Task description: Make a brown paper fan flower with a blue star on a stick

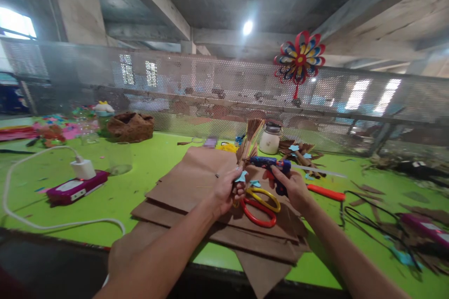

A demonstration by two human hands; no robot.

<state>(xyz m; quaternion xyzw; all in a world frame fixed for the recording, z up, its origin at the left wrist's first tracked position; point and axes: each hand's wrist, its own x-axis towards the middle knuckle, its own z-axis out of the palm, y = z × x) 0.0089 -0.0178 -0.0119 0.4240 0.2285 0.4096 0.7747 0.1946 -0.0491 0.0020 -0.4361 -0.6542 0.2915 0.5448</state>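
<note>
My left hand (227,188) is closed around the base of a fringed brown paper bundle (251,136), which points upward. A light-blue paper cutout (242,176) shows at its fingers. Gripped in my right hand (293,188) is a blue glue gun (269,163), its nozzle touching or very close to the bundle's lower part. A pale glue stick (317,170) sticks out of the gun's back end. Below both hands, scissors (260,223) with red and yellow handles lie on stacked brown paper sheets (185,180). Another blue cutout (255,183) is beside the scissors.
On the green table (140,196) stand a white jar (270,139), a clear cup (119,161) and a brown paper bag (130,127). A purple power strip (77,188) lies left; a red-handled tool (326,192) and black cable right. Perforated metal mesh (210,74) runs behind.
</note>
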